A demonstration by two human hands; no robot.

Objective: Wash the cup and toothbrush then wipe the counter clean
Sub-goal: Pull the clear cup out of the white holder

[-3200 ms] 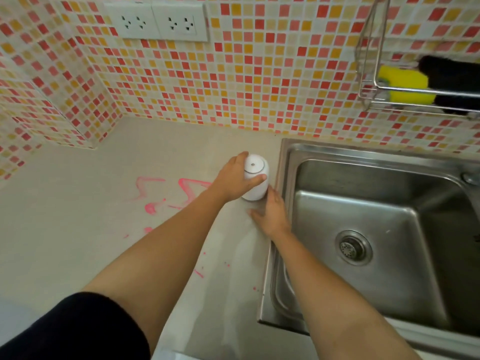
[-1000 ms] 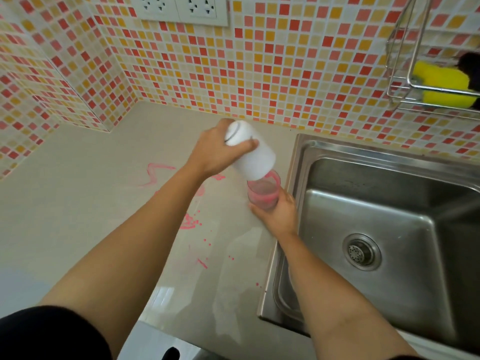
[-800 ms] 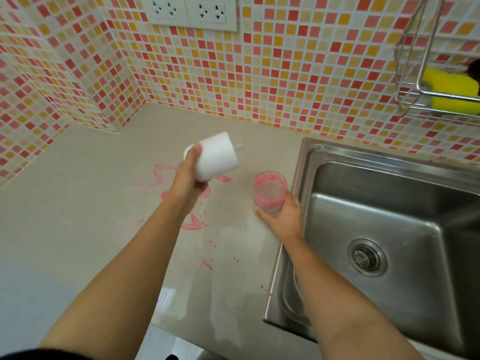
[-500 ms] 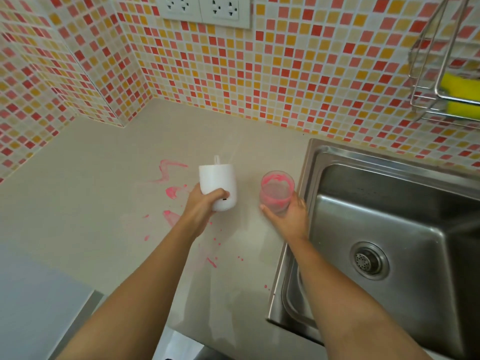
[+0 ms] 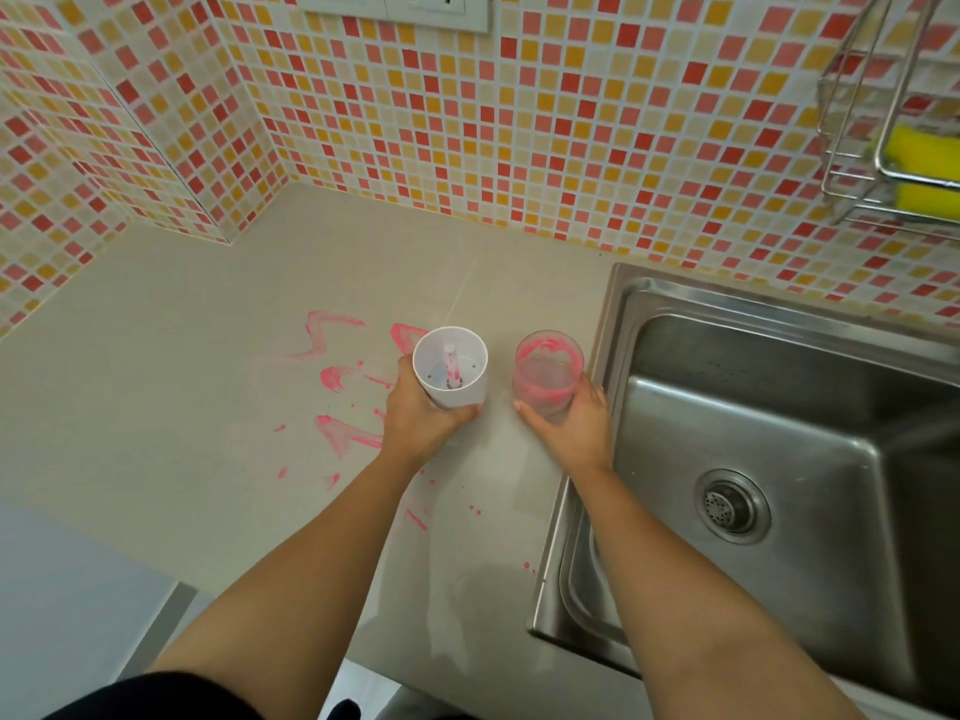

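I had both hands down on the beige counter [image 5: 171, 356], just left of the steel sink [image 5: 779, 459]. My left hand [image 5: 421, 423] was wrapped around the white holder [image 5: 451, 367], fingers closed on its lower wall, mouth turned up toward the camera. Inside it I could see the toothbrush [image 5: 451, 367] standing nearly upright, a white stem streaked with pink, its base among small holes in the holder's floor. My right hand [image 5: 569, 431] was clasped on the clear cup [image 5: 548, 374] from the near side, fingers curled around its base; the cup stood upright on the counter, right beside the sink's rim and just apart from the white holder. Pink smears coated the inside of the cup's wall. More pink stains [image 5: 343, 387] ran across the counter left of the holder in zigzag strokes and blotches, with small drops scattered toward the near edge. The sink basin looked bare around its drain [image 5: 730, 506]. At the upper right, a wire rack [image 5: 852, 111] hung on the mosaic tile wall, a yellow sponge [image 5: 922, 153] sitting in it. 2 white outlets [image 5: 400, 7] showed at the top edge of the wall.
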